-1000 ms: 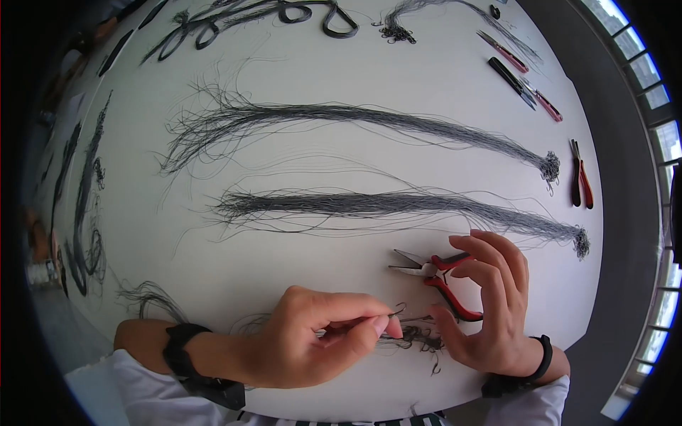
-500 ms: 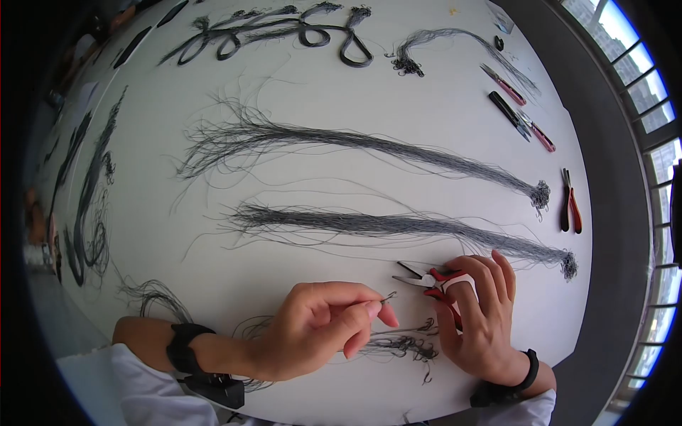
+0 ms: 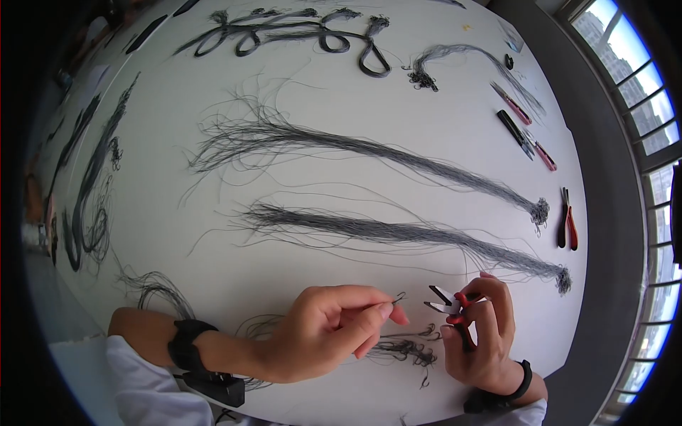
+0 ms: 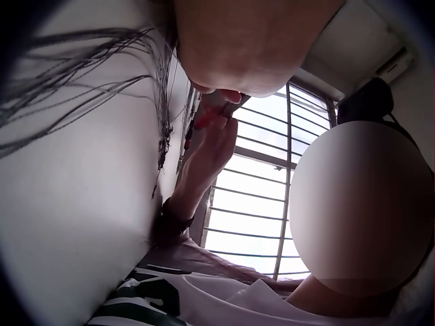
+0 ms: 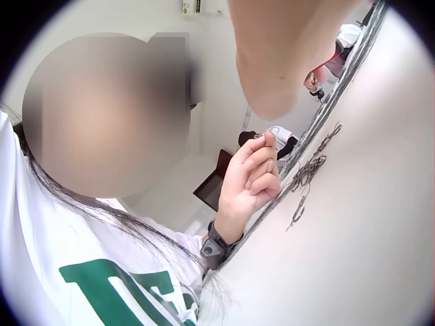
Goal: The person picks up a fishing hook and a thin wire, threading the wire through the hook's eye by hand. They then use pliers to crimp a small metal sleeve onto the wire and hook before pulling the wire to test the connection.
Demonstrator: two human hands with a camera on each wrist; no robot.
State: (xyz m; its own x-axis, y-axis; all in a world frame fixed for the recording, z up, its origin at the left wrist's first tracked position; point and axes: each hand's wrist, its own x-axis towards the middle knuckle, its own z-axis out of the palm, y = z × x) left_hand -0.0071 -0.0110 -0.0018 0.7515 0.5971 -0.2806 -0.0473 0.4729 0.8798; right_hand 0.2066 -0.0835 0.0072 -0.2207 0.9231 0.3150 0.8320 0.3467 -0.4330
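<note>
Between thumb and forefinger, my left hand (image 3: pixel 320 334) pinches a small dark fish hook (image 3: pixel 401 297) in the head view. Just right of it, my right hand (image 3: pixel 489 344) grips a pair of pliers (image 3: pixel 449 309) by red handles, their jaws spread and pointing toward the hook. Below the two hands lies a loose cluster of hooks (image 3: pixel 408 351) on thin dark lines, its left part hidden behind my left hand. The right wrist view shows the left hand (image 5: pixel 250 178) with its fingertips together, above the loose hooks (image 5: pixel 309 171).
Two long bundles of lines, a nearer bundle (image 3: pixel 369 226) and a farther bundle (image 3: pixel 398 157), stretch across the white table. Looped bundles (image 3: pixel 334 42) lie at the back. Red-handled pliers (image 3: pixel 566 224) and black-handled pliers (image 3: pixel 513 131) rest along the right side.
My right hand has closed round the pliers' handles and turned them, jaws still spread. My left hand keeps its pinch on the fish hook. The head view has shifted.
</note>
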